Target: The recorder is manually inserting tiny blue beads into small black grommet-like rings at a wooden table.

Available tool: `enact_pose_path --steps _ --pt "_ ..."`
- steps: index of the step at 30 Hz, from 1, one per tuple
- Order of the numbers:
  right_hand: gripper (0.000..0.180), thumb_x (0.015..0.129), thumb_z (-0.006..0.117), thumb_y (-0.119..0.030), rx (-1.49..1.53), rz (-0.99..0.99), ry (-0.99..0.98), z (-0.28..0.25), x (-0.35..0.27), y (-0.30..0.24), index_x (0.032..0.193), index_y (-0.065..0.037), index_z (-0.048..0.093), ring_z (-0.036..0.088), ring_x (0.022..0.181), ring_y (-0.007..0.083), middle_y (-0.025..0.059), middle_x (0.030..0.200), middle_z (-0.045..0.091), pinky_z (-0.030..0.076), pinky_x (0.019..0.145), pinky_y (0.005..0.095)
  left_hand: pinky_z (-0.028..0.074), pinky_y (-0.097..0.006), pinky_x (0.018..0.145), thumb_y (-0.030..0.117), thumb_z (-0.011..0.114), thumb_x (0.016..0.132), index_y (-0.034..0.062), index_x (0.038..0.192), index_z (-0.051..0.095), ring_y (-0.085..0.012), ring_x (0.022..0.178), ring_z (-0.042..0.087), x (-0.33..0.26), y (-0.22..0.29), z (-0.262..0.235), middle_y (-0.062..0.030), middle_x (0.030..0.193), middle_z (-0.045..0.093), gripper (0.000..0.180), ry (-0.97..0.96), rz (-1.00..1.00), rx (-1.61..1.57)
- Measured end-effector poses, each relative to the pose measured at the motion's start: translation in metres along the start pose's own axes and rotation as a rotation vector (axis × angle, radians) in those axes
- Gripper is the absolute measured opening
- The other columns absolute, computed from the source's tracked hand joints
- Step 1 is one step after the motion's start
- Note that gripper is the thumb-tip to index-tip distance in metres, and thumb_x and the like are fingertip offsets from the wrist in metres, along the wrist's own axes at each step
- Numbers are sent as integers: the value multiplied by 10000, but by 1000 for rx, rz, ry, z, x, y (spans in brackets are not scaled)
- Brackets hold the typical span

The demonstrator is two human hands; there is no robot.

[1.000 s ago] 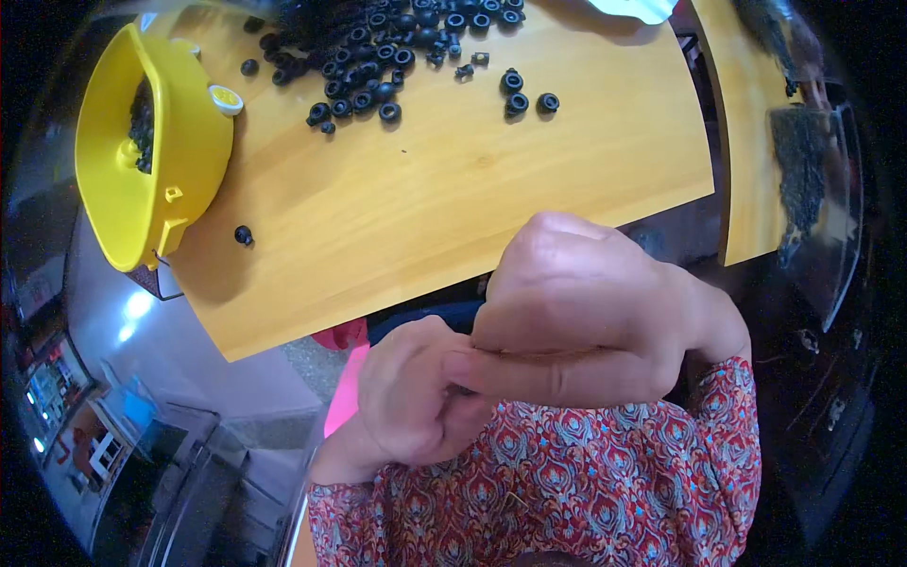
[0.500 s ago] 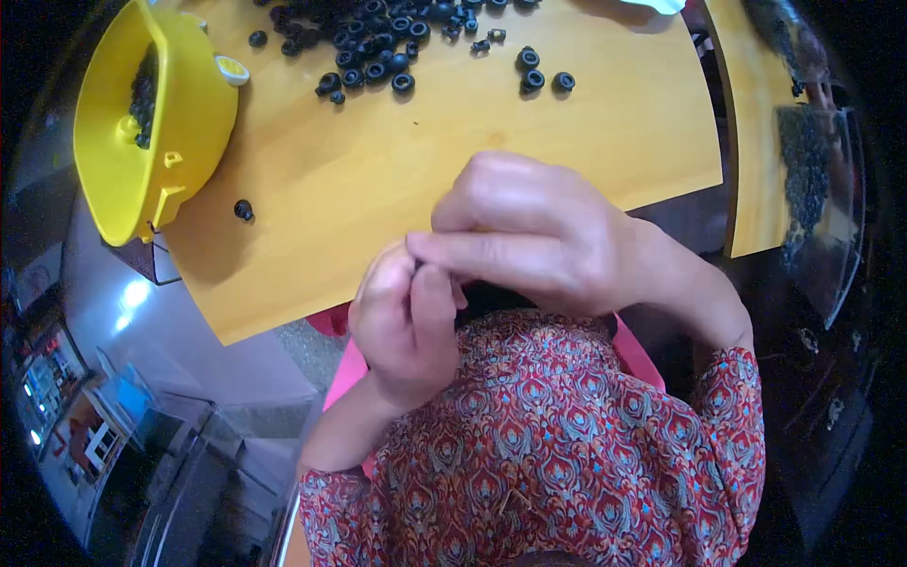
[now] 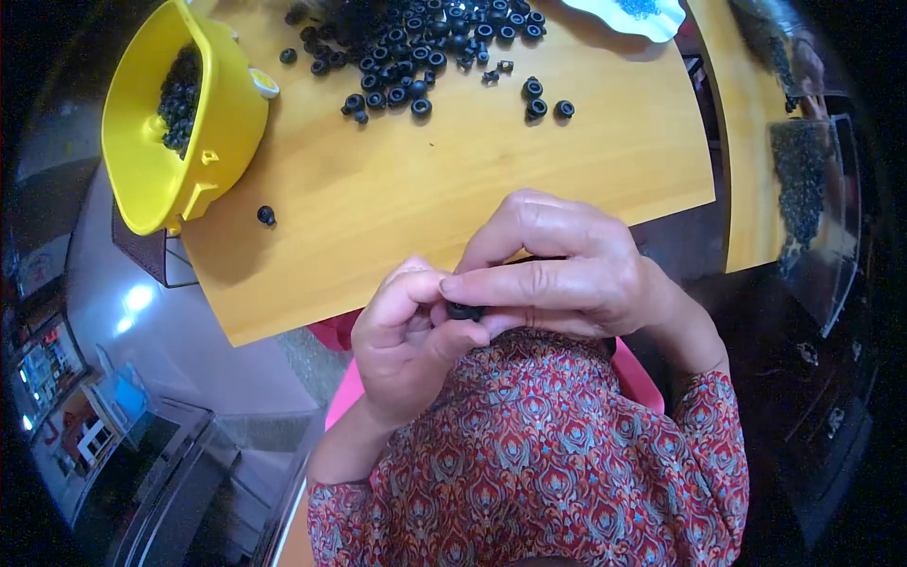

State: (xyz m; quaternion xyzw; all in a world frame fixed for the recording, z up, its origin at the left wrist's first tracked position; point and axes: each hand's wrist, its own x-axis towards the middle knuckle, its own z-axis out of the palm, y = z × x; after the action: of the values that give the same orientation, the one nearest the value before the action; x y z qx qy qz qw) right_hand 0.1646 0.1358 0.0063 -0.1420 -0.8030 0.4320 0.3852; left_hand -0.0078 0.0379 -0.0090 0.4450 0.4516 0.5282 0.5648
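A small black round part (image 3: 463,311) is pinched between the fingertips of both my hands, low in front of my chest at the table's near edge. My left hand (image 3: 402,340) closes on it with thumb and curled fingers. From the other side my right hand (image 3: 567,274) meets it with thumb and fingers, which cover much of it. Similar black parts, some with a ring-shaped top, form a loose heap (image 3: 416,57) at the far side of the table. One single black part (image 3: 266,215) lies near the table's left edge.
A yellow plastic tub (image 3: 241,123) with black pieces inside stands at the table's left edge. A white wavy-edged dish (image 3: 635,21) with blue bits sits far right. Beyond the wooden table (image 3: 397,180), a clear bag or box (image 3: 803,184) of dark pieces lies on another surface at right.
Both hands have moved a little lower and turned, so the black part between the fingertips now shows. The view has shifted slightly, bringing more of the heap and dish into sight.
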Motion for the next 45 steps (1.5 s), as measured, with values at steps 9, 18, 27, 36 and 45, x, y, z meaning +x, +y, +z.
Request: enact_pose_path --steps 9,18,27,36,45 --pt "327 692 765 -98 67 55 53 3 -7 2 1001 -17 699 626 757 211 105 879 636 500 640 296 412 -224 667 58 744 780 -35 1069 572 -98 743 492 -2 5 -1 -40 869 525 349 -26 -60 -107" --pt "317 695 763 -58 73 105 85 1 -7 -1 1001 -13 692 630 759 213 104 873 631 502 639 291 497 -241 713 54 606 899 -28 1145 556 -140 790 603 -4 6 2 -101 954 577 265 31 -62 -243" --pt "304 696 762 -42 -17 111 114 0 -16 3 990 -21 690 618 728 205 96 853 634 477 609 289 507 -239 754 18 627 870 -60 1123 561 -128 798 616 2 12 8 -79 943 624 273 102 -260 -431" --pt "161 724 741 -104 -123 91 125 2 -11 -1 841 -39 652 605 694 214 62 788 614 463 601 329 484 -227 724 -7 600 874 -57 1128 573 -118 789 586 0 16 6 -105 995 599 261 76 -189 -91" --pt "111 775 696 5 337 471 166 14 -22 -4 866 25 635 590 749 179 110 827 614 449 654 277 484 -262 706 17 654 833 -23 1092 615 -180 795 596 0 19 8 -118 931 617 264 96 27 439"
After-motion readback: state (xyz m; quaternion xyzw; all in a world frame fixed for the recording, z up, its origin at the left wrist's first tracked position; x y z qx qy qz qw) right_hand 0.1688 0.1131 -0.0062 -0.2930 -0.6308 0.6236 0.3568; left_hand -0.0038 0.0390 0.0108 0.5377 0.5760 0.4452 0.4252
